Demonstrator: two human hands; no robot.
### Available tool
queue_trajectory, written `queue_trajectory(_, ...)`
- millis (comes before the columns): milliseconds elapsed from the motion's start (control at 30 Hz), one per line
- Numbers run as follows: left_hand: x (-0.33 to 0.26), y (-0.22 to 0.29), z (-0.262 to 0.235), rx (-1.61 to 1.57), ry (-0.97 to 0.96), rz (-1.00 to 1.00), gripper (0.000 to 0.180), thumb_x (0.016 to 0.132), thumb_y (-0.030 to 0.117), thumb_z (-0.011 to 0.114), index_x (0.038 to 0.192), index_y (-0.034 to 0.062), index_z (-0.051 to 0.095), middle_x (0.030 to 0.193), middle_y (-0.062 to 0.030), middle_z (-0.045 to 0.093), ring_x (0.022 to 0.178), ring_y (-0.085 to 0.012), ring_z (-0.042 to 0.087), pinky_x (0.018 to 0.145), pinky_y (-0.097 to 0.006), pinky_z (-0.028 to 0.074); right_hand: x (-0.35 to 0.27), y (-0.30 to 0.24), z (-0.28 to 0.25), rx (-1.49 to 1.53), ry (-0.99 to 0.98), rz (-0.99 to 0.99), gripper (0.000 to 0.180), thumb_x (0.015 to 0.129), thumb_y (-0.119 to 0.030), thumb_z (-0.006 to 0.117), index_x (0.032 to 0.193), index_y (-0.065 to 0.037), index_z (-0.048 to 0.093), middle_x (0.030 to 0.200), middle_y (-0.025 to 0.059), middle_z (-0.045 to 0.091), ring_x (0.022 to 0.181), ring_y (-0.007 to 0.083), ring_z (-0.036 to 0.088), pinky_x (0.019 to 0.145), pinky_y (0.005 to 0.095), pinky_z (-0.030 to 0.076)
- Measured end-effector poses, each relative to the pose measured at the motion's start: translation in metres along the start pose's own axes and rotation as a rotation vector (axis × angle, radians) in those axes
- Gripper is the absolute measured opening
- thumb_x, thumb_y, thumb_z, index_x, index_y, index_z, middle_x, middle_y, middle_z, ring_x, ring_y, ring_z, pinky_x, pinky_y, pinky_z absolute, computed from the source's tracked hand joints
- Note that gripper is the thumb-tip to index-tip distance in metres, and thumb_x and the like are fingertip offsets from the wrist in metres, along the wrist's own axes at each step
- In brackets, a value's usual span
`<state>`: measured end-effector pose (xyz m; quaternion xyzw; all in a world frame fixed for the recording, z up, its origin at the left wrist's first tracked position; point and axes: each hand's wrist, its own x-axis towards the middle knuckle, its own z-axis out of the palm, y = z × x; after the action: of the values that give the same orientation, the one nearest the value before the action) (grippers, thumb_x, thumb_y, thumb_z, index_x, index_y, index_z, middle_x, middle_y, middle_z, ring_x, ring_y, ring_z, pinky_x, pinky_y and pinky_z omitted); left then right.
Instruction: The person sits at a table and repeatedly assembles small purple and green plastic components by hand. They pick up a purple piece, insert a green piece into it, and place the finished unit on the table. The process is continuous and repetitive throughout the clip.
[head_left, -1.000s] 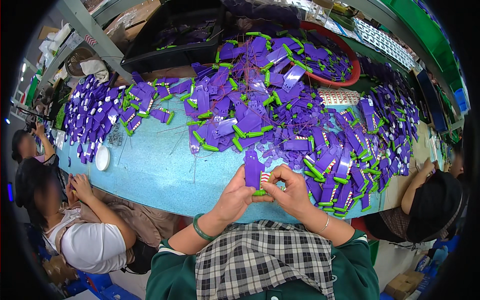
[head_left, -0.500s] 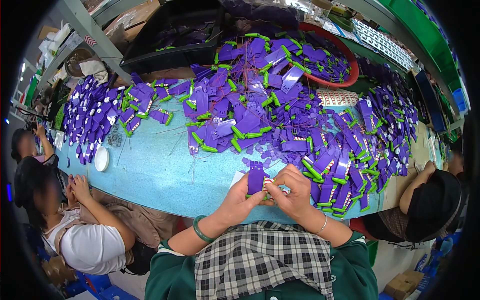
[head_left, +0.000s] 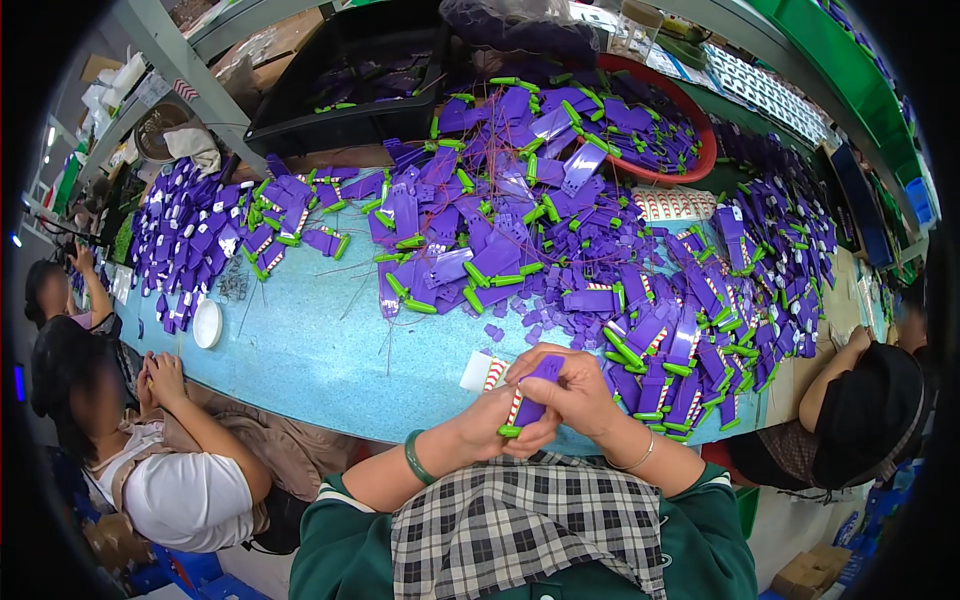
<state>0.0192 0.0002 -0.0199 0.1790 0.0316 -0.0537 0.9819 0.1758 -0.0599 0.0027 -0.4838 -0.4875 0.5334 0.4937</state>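
Close to my body, both hands grip one flat purple plastic part with a green end piece and a red-and-white striped sticker along its side. My left hand is closed around the lower end, by the green piece. Fingers of my right hand wrap the upper end, the thumb pressing on the purple face. Just beyond my left fingers, a small white sheet bearing red-and-white striped stickers lies on the blue tabletop. A heap of similar purple parts with green ends lies to the right of my hands.
More purple parts, tangled with thin reddish wires, cover the table's middle. Behind them stand a black crate and a red basin. A white bowl sits at the left. People sit on both sides.
The purple part has been turned and brought nearer my body, its green end now toward me. My right hand has shifted to its upper end. The striped sticker sheet has come into fuller view.
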Motion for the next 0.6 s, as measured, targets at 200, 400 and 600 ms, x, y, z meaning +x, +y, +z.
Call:
queue_trajectory(200, -0.006, 0.012, 0.030, 1.064, 0.616, 0.624, 0.015, 0.095, 0.017, 0.051, 0.093, 0.0023, 0.054, 0.081, -0.0098, 0.060, 0.066, -0.0179, 0.058, 0.055, -0.028, 0.046, 0.000, -0.015, 0.001, 0.437, 0.081, 0.065, 0.033, 0.092, -0.023, 0.056, 0.110, 0.003, 0.061, 0.111, 0.0120, 0.061, 0.105, 0.0174, 0.056, 0.094, 0.0314, 0.043)
queue_trajectory(400, -0.024, 0.050, 0.034, 2.306, 0.449, 1.221, 0.024, 0.067, 0.009, 0.074, 0.081, 0.0046, 0.055, 0.100, -0.0128, 0.062, 0.092, -0.0306, 0.063, 0.070, -0.037, 0.056, 0.000, -0.023, -0.007, 0.404, 0.042, 0.171, 0.019, 0.089, -0.015, 0.061, 0.101, 0.000, 0.061, 0.094, 0.0039, 0.062, 0.087, 0.0098, 0.058, 0.078, 0.0268, 0.047)
queue_trajectory(600, -0.022, 0.041, 0.024, 2.378, 0.228, 1.353, 0.016, 0.065, 0.002, 0.067, 0.077, 0.0068, 0.057, 0.094, -0.0098, 0.060, 0.092, -0.0265, 0.064, 0.072, -0.030, 0.058, 0.004, -0.023, -0.005, 0.433, 0.057, 0.240, 0.018, 0.089, -0.013, 0.064, 0.073, -0.006, 0.058, 0.069, -0.0030, 0.059, 0.061, 0.0018, 0.050, 0.053, 0.0200, 0.038)
